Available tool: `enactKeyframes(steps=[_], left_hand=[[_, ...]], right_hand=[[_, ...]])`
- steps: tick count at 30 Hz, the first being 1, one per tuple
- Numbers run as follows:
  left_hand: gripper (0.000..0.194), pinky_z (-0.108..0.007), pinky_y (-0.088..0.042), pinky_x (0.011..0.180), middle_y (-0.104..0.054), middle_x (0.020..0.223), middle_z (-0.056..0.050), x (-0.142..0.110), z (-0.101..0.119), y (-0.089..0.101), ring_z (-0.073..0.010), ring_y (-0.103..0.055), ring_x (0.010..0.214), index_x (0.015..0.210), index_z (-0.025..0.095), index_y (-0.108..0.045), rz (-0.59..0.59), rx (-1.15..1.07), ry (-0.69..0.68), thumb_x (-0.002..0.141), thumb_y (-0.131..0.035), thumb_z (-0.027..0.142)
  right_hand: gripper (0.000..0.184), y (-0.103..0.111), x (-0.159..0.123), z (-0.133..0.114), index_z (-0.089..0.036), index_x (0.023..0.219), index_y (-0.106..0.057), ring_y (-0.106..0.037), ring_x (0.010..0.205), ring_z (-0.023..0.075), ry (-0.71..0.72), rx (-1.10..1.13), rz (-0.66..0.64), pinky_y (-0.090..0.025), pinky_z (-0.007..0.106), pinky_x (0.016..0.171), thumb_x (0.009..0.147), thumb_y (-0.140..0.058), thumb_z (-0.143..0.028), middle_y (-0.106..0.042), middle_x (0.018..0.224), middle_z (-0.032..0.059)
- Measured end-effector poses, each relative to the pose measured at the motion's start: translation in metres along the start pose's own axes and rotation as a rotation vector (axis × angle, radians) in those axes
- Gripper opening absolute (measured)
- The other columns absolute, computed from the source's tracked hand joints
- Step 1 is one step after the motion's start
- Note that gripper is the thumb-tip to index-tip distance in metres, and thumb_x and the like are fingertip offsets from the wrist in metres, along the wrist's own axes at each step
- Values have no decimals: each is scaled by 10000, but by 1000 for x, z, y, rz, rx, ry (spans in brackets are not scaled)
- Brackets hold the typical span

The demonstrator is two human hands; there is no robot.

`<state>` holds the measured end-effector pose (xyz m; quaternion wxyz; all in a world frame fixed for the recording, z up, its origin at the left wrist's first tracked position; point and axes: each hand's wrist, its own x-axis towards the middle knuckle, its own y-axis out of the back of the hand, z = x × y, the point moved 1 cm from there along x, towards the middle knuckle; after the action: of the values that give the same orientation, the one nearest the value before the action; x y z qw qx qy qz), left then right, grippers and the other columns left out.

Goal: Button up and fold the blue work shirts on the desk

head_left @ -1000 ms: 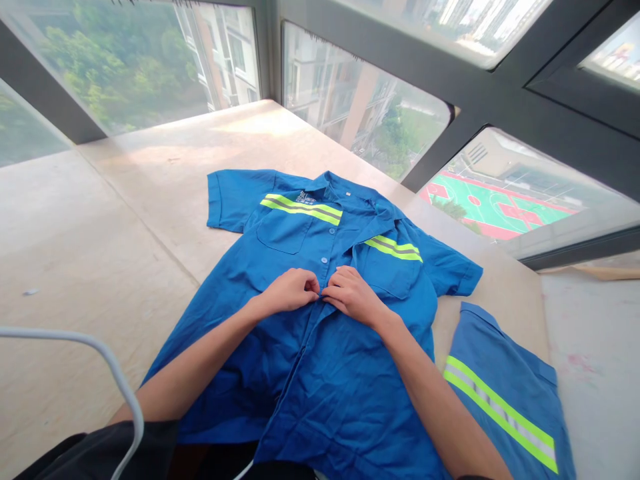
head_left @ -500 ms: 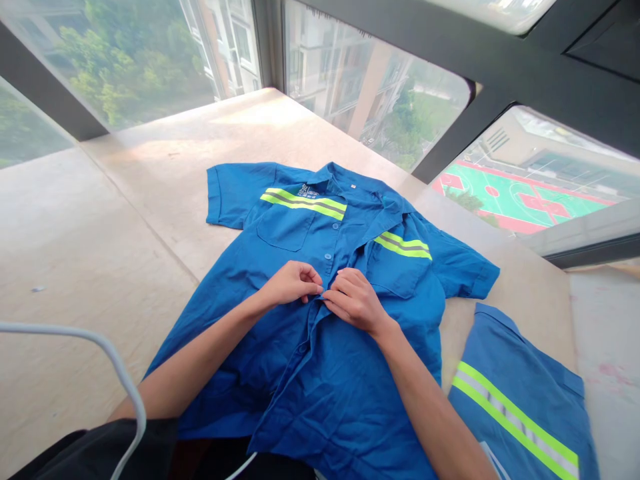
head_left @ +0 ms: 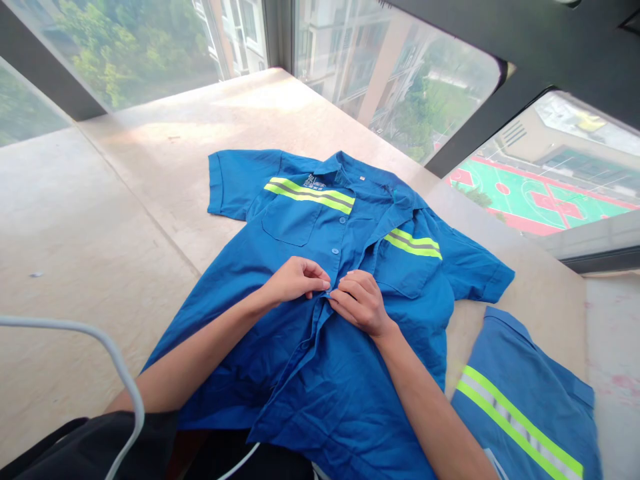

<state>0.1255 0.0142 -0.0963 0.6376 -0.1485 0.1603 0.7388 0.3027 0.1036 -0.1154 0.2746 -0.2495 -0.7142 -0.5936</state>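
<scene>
A blue short-sleeved work shirt (head_left: pixel 290 340) with yellow-green reflective strips lies spread out in front of me, collar at the far end. Its upper front is unfastened, with two buttons showing on the left-hand edge. At mid-front, my left hand (head_left: pixel 300 279) pinches the left-hand placket by a button, thumb against fingertips. Right beside it, my right hand (head_left: pixel 363 303) has its fingers closed on the edge of the other front panel. The fingertips of both hands nearly meet. Below them the two front edges overlap; whether those lower buttons are fastened I cannot tell.
A second blue garment (head_left: pixel 530 387) with a reflective band lies folded at the right. The pale stone ledge (head_left: pixel 115 267) ends at windows with dark frames (head_left: pixel 280 40). A white cable (head_left: pixel 113 353) loops across the lower left, close to my left forearm.
The camera view has shifted slightly. Both hands stay at the same place on the shirt, and my left fingertips have moved a little closer around the button.
</scene>
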Motion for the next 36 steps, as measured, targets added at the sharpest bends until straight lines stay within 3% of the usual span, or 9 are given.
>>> enactKeyframes(steps=[7, 12, 19, 24, 36], left_hand=[[300, -202, -435, 562, -680, 723, -36, -1, 0, 3, -98, -552, 598, 880, 89, -741, -113, 93, -83, 726, -695, 343], [430, -213, -459, 604, -678, 743, -31, -3, 0, 9, -130, -596, 676, 974, 79, -717, -203, 137, -119, 627, -784, 324], [268, -205, -477, 650, -712, 801, -28, -3, -6, 3, -119, -611, 685, 936, 106, -736, -86, 362, -290, 697, -636, 173], [229, -197, -453, 637, -708, 765, -25, -3, -6, 1, -117, -622, 658, 901, 109, -745, -5, 518, -356, 717, -622, 170], [262, -190, -387, 572, -713, 681, -15, -4, -1, 2, -114, -588, 591, 914, 130, -798, 20, 555, -255, 749, -606, 196]], right_hand=[[41, -1, 0, 0, -213, 865, -641, -583, 916, 202, 1, -10, -5, -493, 400, 918, 868, -668, -182, -648, 839, 45], [18, -3, -4, 4, -226, 885, -640, -602, 969, 206, -41, -4, -59, -460, 421, 954, 890, -645, -209, -680, 923, 46], [49, -6, -4, 7, -211, 944, -652, -626, 965, 196, -78, 33, -106, -418, 432, 1005, 896, -648, -218, -710, 968, 45], [66, -10, -5, 9, -211, 948, -665, -644, 973, 179, -106, 85, -167, -387, 435, 1047, 927, -602, -211, -726, 994, 36], [67, -13, -5, 13, -197, 956, -670, -658, 922, 169, -160, 202, -156, -406, 413, 1028, 908, -623, -199, -731, 953, 44]])
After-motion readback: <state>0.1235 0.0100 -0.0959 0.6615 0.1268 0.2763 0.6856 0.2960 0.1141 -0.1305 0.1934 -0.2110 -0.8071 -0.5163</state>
